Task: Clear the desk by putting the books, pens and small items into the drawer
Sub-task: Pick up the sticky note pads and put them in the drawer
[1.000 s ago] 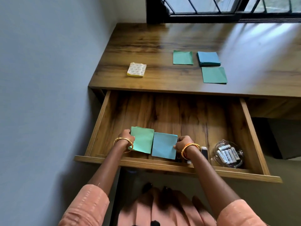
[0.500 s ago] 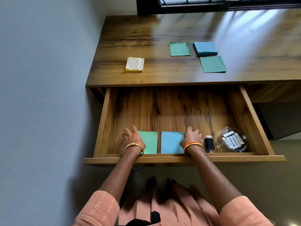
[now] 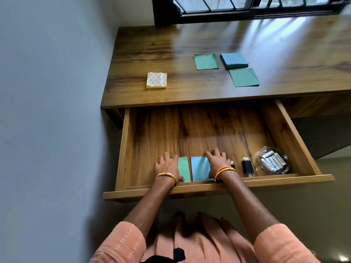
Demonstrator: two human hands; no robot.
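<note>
My hands have pressed flat: left hand (image 3: 168, 168) on green pad (image 3: 183, 168), right hand (image 3: 216, 163) on blue pad (image 3: 199, 168), fingers spread in the drawer (image 3: 292, 133). Lifting could drag pads askew.

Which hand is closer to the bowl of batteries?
The right hand. It rests on the blue paper, with only the small black stick between it and the bowl of batteries. The left hand rests on the green paper, farther away.
</note>
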